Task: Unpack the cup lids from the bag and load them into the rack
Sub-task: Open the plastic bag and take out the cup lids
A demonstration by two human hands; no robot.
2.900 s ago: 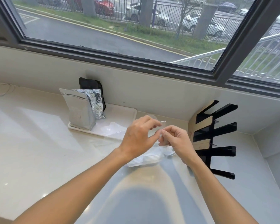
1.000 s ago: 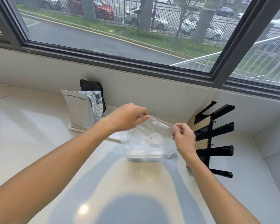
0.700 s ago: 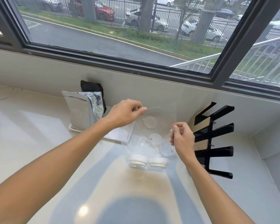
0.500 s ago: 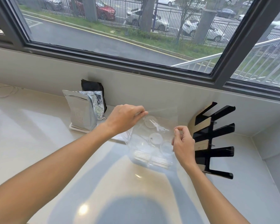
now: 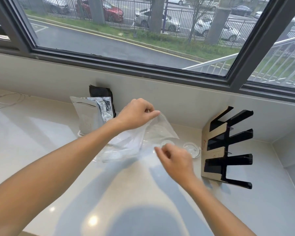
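My left hand (image 5: 137,114) pinches a corner of the clear plastic bag (image 5: 157,129) and holds it up above the counter. The bag's lower part sags to the left, with stacks of white cup lids (image 5: 116,155) inside it. Two clear lids lie on the counter: one (image 5: 192,149) beside the rack, the other (image 5: 167,143) just beyond my right fingertips. My right hand (image 5: 176,161) hovers below the bag, blurred, fingers loosely curled with nothing seen in them. The black rack (image 5: 228,147) with slanted shelves stands at the right against the wall.
A silver foil pouch (image 5: 90,114) and a black pouch (image 5: 100,91) stand on a white tray behind my left arm. A thin white cable (image 5: 8,99) lies at the far left. The wall corner closes in right of the rack.
My right hand has let go of the bag and dropped lower. My left hand has swung the bag up and leftward, and two clear lids now lie on the counter by the rack.
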